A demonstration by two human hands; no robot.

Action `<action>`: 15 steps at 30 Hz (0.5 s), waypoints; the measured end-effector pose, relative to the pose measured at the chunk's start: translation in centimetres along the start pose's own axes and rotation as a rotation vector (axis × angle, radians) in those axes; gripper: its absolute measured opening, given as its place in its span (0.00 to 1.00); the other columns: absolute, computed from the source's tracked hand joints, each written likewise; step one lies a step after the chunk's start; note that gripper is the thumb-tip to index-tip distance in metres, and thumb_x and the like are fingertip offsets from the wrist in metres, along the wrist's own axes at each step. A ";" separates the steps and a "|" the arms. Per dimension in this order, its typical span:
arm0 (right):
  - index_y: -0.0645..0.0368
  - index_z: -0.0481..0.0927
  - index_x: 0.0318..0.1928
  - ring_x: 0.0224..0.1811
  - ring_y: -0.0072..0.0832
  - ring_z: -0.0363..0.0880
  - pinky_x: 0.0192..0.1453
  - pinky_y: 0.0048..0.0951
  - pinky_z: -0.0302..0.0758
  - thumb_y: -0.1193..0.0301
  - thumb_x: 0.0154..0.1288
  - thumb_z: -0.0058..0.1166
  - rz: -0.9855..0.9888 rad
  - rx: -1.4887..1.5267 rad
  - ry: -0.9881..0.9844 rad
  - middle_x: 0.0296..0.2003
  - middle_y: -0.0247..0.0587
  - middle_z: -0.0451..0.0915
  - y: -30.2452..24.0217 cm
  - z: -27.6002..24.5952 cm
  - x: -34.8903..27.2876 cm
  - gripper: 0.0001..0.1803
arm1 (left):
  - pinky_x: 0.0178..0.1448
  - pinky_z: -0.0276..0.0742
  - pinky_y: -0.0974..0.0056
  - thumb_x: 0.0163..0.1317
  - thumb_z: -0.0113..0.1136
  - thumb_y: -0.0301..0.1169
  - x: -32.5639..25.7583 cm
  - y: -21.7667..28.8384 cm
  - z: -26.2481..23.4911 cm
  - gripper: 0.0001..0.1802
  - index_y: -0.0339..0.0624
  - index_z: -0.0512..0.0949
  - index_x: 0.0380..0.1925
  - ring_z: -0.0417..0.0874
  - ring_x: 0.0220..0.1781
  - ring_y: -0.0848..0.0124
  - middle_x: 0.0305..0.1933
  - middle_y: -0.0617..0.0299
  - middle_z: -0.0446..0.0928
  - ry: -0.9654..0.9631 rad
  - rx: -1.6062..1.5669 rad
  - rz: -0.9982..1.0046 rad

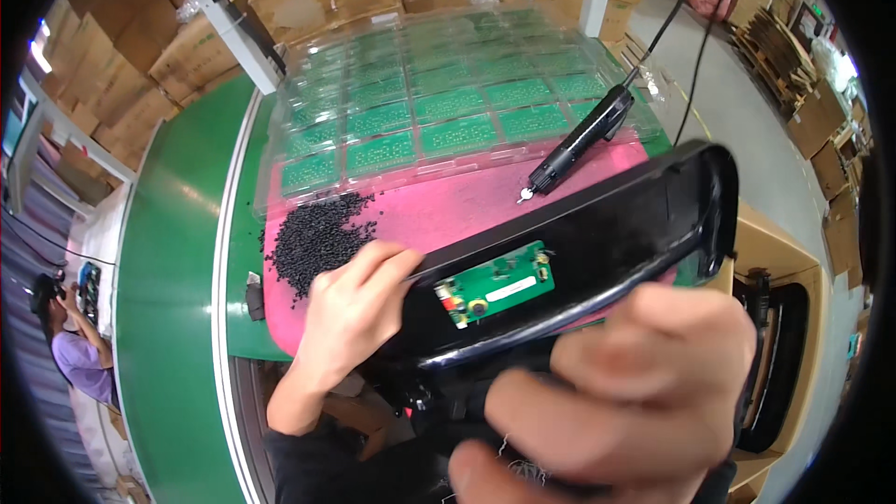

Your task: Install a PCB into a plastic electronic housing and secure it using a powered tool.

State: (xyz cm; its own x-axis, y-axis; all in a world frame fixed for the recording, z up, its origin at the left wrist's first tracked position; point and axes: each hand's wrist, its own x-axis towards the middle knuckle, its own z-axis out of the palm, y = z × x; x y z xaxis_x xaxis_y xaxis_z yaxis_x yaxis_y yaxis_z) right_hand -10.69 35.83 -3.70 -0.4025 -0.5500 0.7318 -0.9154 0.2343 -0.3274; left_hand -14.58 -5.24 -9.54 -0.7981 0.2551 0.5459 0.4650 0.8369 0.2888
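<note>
White label (pixel 511 290) (print unreadable) on green board (pixel 506 268), inside black housing (pixel 616 235).

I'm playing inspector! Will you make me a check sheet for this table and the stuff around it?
Surface: pink mat on a green tabletop.
Job's things: black housing with a green circuit board inside; black electric screwdriver, tip over the mat; clear trays of green boards.
Clutter: heap of tiny black pieces, too small to identify.
Hands: left hand grips the housing; right hand is blurred in front, contact unclear.
Cables: black cord running up from the screwdriver.
Surroundings: stacked cardboard boxes; person in purple far left.
</note>
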 end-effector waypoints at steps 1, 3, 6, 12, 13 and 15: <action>0.53 0.78 0.21 0.19 0.26 0.64 0.24 0.30 0.57 0.73 0.40 0.59 0.022 -0.044 -0.044 0.23 0.34 0.76 -0.2 -0.2 0.5 0.04 | 0.32 0.81 0.62 0.48 0.64 0.15 -0.9 -0.5 -0.7 0.19 0.37 0.79 0.42 0.83 0.29 0.59 0.40 0.55 0.79 0.087 0.015 -0.019; 0.54 0.78 0.25 0.21 0.29 0.66 0.26 0.31 0.61 0.71 0.40 0.59 0.041 -0.103 -0.123 0.25 0.36 0.77 -0.5 0.0 1.7 0.07 | 0.40 0.80 0.65 0.48 0.64 0.13 -4.3 -1.7 -2.9 0.20 0.36 0.79 0.43 0.83 0.34 0.61 0.43 0.52 0.80 0.268 0.086 -0.132; 0.54 0.78 0.30 0.26 0.32 0.69 0.29 0.33 0.67 0.70 0.40 0.60 0.023 -0.180 -0.236 0.28 0.39 0.78 -1.5 0.9 6.0 0.12 | 0.53 0.76 0.66 0.55 0.63 0.14 -13.5 -4.2 -5.2 0.17 0.31 0.77 0.46 0.82 0.45 0.67 0.47 0.54 0.80 0.808 0.028 -0.586; 0.54 0.79 0.40 0.31 0.37 0.75 0.32 0.41 0.75 0.65 0.33 0.67 -0.317 -0.008 -0.107 0.32 0.45 0.80 -2.5 4.2 14.5 0.26 | 0.49 0.83 0.58 0.46 0.50 0.19 -17.9 -4.2 -8.1 0.29 0.32 0.71 0.53 0.83 0.41 0.60 0.43 0.53 0.79 1.098 -0.983 -0.782; 0.47 0.75 0.19 0.16 0.20 0.65 0.21 0.26 0.61 0.71 0.45 0.60 -0.426 -0.091 0.431 0.21 0.23 0.76 -0.3 8.2 13.5 0.07 | 0.48 0.83 0.59 0.39 0.46 0.19 -15.9 -3.4 -8.0 0.31 0.32 0.73 0.50 0.82 0.42 0.60 0.42 0.52 0.78 1.202 -0.981 -0.795; 0.52 0.76 0.22 0.18 0.29 0.69 0.27 0.29 0.66 0.73 0.37 0.59 -0.352 0.003 0.308 0.21 0.29 0.74 4.2 13.2 14.1 0.07 | 0.47 0.83 0.59 0.42 0.49 0.22 -20.8 -2.6 -10.8 0.21 0.34 0.74 0.42 0.83 0.39 0.61 0.39 0.53 0.79 1.416 -0.788 -0.957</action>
State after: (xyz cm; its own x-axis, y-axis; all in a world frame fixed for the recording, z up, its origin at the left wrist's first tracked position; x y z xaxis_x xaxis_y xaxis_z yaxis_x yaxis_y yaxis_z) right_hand -20.13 18.49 -2.65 -0.0514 -0.3316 0.9420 -0.9969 0.0737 -0.0285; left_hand 4.91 -17.94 -13.14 -0.1869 -0.9814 0.0434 0.4878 -0.0543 0.8712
